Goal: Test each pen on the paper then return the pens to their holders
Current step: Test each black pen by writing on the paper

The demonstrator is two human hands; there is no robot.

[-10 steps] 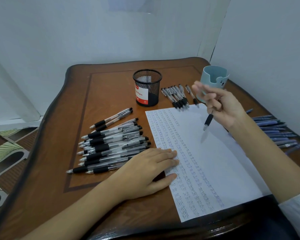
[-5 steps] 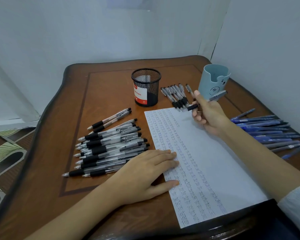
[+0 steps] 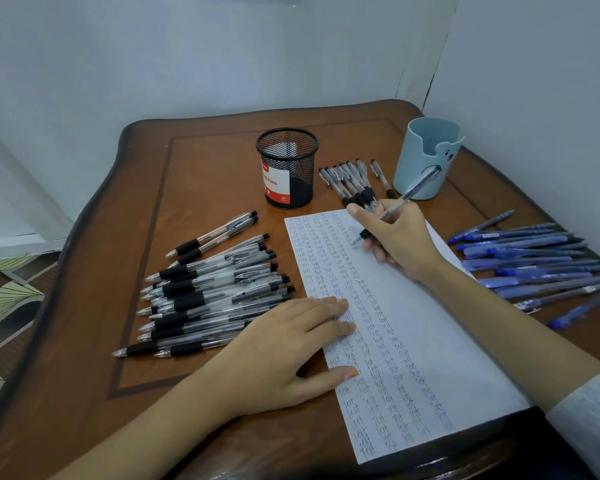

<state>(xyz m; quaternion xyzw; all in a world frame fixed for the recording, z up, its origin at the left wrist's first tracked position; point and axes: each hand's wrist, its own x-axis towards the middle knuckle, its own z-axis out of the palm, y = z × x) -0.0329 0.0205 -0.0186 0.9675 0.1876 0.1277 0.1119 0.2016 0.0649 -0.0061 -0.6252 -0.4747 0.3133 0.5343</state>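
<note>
My right hand [image 3: 400, 239] grips a clear black-grip pen [image 3: 418, 188] in a writing hold, its tip touching the top of the white paper [image 3: 430, 341], which carries columns of the word "test". My left hand [image 3: 284, 344] lies flat, fingers straight, pressing the paper's left edge. A black mesh holder [image 3: 287, 168] and a light blue cup holder [image 3: 426, 157] stand behind the paper. A big pile of black pens [image 3: 215, 292] lies left of the sheet, a small row of black pens [image 3: 349, 181] sits between the holders, and blue pens [image 3: 530, 261] lie on the right.
The brown wooden table [image 3: 194, 174] stands in a corner between two pale walls. Its front edge runs just below the paper. A patterned floor [image 3: 4, 306] shows past the left edge.
My right hand turned the pen from sideways near the blue cup into a writing hold and lowered its tip onto the top of the paper. The left hand stayed put.
</note>
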